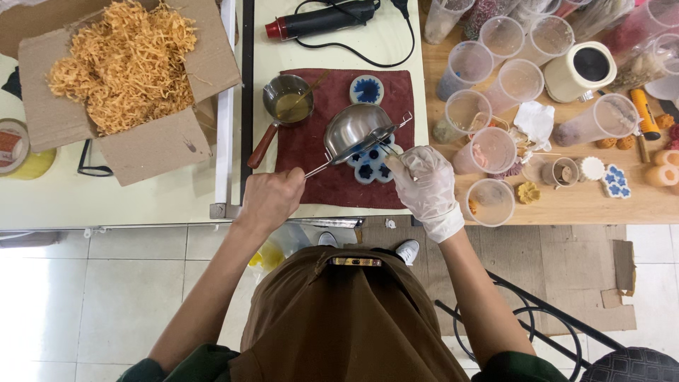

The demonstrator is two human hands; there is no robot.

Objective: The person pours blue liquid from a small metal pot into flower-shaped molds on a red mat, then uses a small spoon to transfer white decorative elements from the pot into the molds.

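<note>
My left hand (271,199) is bare and closed in a fist round the end of a thin metal handle, whose rod runs up and to the right to a small steel pouring pot (356,129). The pot hangs tilted above a dark red cloth mat (311,152) on the desk (177,198), its lip dipped toward a white flower-shaped mould (371,168) with dark blue pieces set in its cells. My right hand (423,185) wears a thin white glove; its fingers (402,161) are drawn together at the mould's right edge, just beside the pot's lip, and they seem to pinch a thin wire or stick, though it is too fine for me to tell for sure. The mould lies between my two hands, touching or almost touching the gloved fingertips and well apart from the left fist. Higher on the mat sit a round white piece with a blue flower (367,89) and a little saucepan (288,101) of yellowish liquid with a brown handle. A red-and-black heat gun (322,19) lies above the mat, a cardboard box of orange paper shreds (127,64) stands far left, and clear plastic cups (488,148) crowd the wooden top on the right.
</note>
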